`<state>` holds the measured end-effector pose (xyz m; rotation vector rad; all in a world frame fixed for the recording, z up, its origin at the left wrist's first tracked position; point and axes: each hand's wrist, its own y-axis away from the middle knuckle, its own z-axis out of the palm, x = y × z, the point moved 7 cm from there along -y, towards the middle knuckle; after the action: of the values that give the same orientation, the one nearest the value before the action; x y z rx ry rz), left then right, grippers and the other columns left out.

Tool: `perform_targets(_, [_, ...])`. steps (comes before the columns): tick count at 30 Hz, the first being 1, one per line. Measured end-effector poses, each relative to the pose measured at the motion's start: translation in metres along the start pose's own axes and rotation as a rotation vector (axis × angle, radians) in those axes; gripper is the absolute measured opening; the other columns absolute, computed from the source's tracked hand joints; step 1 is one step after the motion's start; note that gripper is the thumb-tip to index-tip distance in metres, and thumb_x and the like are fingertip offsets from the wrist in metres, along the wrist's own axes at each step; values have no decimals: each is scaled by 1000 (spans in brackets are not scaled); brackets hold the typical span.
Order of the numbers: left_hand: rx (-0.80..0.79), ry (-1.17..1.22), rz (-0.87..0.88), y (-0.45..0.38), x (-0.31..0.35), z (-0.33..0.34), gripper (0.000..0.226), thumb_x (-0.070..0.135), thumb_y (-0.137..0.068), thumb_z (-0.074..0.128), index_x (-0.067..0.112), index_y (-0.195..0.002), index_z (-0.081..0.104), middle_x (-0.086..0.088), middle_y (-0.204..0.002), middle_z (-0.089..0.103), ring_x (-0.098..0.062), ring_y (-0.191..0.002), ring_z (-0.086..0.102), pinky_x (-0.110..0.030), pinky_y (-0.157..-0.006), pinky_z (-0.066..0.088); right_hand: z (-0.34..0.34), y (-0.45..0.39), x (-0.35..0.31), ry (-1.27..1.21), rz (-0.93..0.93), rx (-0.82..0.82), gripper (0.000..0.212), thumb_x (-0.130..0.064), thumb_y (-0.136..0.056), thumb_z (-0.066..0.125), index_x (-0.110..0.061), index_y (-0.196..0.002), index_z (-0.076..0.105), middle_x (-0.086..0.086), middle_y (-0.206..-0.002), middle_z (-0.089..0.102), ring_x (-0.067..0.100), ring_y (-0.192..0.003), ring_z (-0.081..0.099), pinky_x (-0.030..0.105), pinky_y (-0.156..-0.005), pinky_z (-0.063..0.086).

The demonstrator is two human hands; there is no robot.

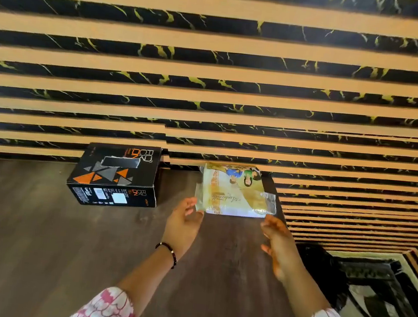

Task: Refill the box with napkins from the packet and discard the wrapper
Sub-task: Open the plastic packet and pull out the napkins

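A black tissue box [116, 174] with orange and grey triangles and a slot on top sits on the dark wooden table [36, 243] by the wall. To its right lies the napkin packet [235, 191], a clear wrapper with a yellow print and cartoon figures. My left hand [184, 220] is at the packet's near left corner, fingers spread and touching the wrapper edge. My right hand [276, 235] hovers just below the packet's near right corner, fingers apart, holding nothing.
A wall [211, 80] of tan slats and black marble stripes rises right behind the box and packet. The table's right edge runs past the packet, with a patterned black and white floor [380, 295] below on the right.
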<state>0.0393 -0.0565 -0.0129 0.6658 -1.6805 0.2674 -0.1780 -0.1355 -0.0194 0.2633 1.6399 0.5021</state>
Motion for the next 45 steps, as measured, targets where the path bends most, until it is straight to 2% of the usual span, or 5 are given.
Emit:
perform_targets(6, [-14,-15,-126,-28,-14,21,51,16,-92,54,9,-139,36,-6,-142,45,-22,-133,40,-30,-102,35,-5,-38,-8,-121,38,68,50,-9,-92,52,-18,-139,37,5,-120,56,14,-88,55,24,-58,35])
perform_targets(15, [32,-38,-167,-44,-20,28,50,13,-91,55,1,-136,38,-15,-136,51,-26,-126,49,-36,-103,39,0,-67,-3,-97,89,95,36,-12,-90,53,-20,-125,50,2,-118,54,18,-105,47,39,-91,37])
perform_targets(29, [26,-41,-185,72,-43,-14,44,10,-93,52,1,-134,41,8,-101,60,-20,-117,54,-25,-94,39,-14,41,69,-207,127,11,32,-19,-90,57,-20,-122,55,3,-130,54,21,-117,47,41,-92,39])
perform_targets(39, [-37,-38,-220,182,-77,-46,44,13,-92,53,4,-134,41,-4,-122,57,-17,-112,55,-27,-92,43,-44,137,127,-138,165,-23,27,-19,-92,54,-18,-119,57,5,-127,58,22,-115,51,39,-87,42])
perform_targets(45, [-86,66,-235,224,-90,-48,48,2,-88,57,2,-133,39,-7,-117,54,-14,-104,54,-6,-73,48,-62,169,142,-96,151,-22,15,-14,-94,50,-19,-104,60,4,-109,62,21,-104,55,39,-84,42])
